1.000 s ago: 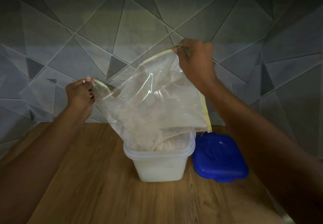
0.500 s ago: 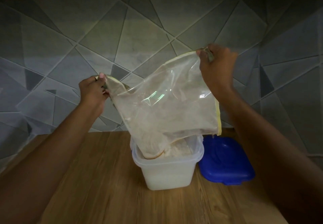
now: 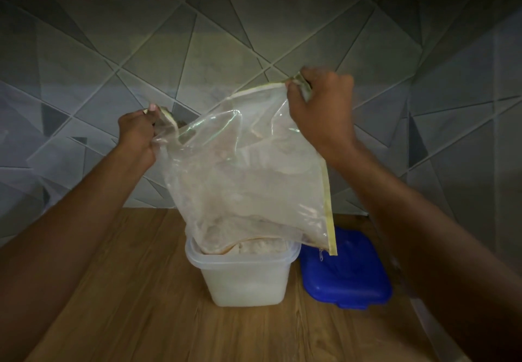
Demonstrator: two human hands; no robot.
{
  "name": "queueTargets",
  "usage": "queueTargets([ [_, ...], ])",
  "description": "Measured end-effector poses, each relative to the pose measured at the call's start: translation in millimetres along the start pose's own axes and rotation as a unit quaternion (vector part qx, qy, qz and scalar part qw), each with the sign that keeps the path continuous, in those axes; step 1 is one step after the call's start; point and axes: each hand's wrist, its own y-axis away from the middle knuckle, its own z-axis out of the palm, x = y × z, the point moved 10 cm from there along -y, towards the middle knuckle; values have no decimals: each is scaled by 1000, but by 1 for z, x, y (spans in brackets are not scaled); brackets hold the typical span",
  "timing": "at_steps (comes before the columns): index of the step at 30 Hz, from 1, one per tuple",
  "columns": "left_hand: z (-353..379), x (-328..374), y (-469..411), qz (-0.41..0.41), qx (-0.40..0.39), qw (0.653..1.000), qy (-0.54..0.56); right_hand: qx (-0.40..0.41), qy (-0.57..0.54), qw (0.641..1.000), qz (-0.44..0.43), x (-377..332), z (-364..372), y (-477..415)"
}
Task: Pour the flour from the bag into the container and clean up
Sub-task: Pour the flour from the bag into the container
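A clear plastic bag (image 3: 248,175) with a yellow zip edge hangs upside down over a translucent white container (image 3: 243,282) on the wooden counter. Its open mouth dips into the container, where pale flour (image 3: 260,248) is heaped near the rim. A dusting of flour clings inside the bag. My left hand (image 3: 138,135) pinches the bag's lower left corner. My right hand (image 3: 322,107) pinches the upper right corner, held higher, so the bag slants.
A blue lid (image 3: 347,274) lies flat on the wooden counter (image 3: 127,305) just right of the container. A grey wall (image 3: 197,51) with geometric tiles rises close behind. The counter's right edge (image 3: 423,313) runs under my right forearm.
Both hands and the bag sit a little to the right and lower in the view as the head camera shifted. The bag's mouth stays in the container, and the bag hangs flatter.
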Motion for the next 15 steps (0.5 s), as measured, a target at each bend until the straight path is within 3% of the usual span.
queueTargets([
  [15, 3, -3, -19, -10, 4, 1000, 3, 41, -50, 998, -14, -4, -9, -3],
])
